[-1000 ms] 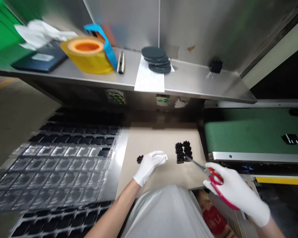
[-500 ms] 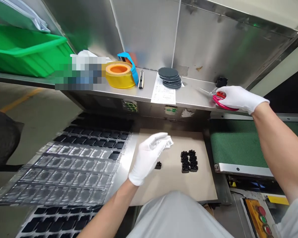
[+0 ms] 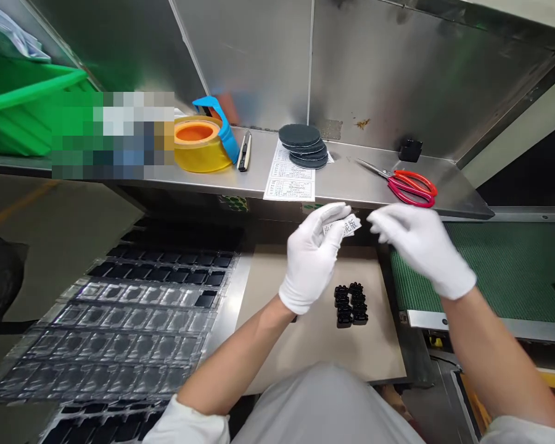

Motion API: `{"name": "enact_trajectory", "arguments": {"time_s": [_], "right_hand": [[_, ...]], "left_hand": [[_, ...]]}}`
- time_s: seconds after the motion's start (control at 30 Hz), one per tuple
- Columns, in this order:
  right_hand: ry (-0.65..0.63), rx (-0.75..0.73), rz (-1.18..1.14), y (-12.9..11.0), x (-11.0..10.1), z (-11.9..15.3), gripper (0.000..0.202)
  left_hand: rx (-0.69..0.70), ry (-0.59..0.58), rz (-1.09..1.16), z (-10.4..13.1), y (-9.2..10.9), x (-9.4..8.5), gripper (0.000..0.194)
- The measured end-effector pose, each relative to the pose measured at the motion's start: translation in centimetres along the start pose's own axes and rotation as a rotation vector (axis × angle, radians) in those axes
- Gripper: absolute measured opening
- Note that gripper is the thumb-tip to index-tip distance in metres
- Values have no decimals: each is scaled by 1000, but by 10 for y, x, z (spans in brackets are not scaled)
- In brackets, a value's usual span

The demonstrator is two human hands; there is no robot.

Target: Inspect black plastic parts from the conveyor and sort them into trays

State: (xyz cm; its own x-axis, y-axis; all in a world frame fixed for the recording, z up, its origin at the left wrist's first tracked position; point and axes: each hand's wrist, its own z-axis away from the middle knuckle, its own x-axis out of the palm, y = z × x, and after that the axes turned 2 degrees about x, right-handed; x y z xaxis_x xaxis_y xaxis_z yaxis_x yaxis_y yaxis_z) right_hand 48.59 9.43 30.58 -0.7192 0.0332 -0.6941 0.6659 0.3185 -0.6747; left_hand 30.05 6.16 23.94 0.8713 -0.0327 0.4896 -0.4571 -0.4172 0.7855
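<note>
My left hand [image 3: 312, 259], in a white glove, is closed on small white labels [image 3: 351, 226] with dark printed characters. Just right of the labels is my right hand [image 3: 414, 243], also gloved, with its fingers bent and parted and nothing visible between them. Red-handled scissors [image 3: 409, 185] lie on the metal shelf, blades to the left. Below my hands, several small black parts [image 3: 351, 305] stand in two columns on the beige board [image 3: 277, 364]. Another dark part is mostly hidden behind my left wrist.
On the shelf [image 3: 342, 185] are yellow tape [image 3: 203, 157], a cutter [image 3: 244, 152], dark round discs [image 3: 300, 135] on printed paper [image 3: 289, 185] and a black block [image 3: 410, 150]. Clear trays [image 3: 120, 345] lie left; a green belt [image 3: 513, 265] is right; a green bin [image 3: 28, 117] is upper left.
My right hand has let go of the scissors, now on the shelf, and come down and left beside the labels. My left hand has moved up and right with the labels.
</note>
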Motion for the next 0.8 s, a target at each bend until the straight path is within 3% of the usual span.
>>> {"name": "enact_trajectory", "arguments": {"time_s": [0.07,0.17,0.37,0.47,0.57,0.67,0.73,0.8], "right_hand": [[-112,84,-263,-7,24,17,41],[-113,132,-491,-9,43,19,47],[-58,177,-627,-15,53,14,48],[-26,165,-612,-19,53,11,51],[56,148,-514,-20,44,-11,48],[132,168,-401,-20,33,-52,42],[156,174,-228,-21,31,-83,42],[166,169,-10,-21,35,-111,43]], "left_hand": [[90,-17,-65,0,-5,5,21],[151,-30,-186,4,-10,7,22],[149,-41,-169,12,-16,3,23],[153,-116,-192,-2,-6,-5,24],[290,-268,-512,-49,14,-20,30],[438,-386,-1088,-123,30,-34,52],[357,-451,-1407,-169,31,-40,76],[186,-563,-1560,-202,27,-45,81]]}}
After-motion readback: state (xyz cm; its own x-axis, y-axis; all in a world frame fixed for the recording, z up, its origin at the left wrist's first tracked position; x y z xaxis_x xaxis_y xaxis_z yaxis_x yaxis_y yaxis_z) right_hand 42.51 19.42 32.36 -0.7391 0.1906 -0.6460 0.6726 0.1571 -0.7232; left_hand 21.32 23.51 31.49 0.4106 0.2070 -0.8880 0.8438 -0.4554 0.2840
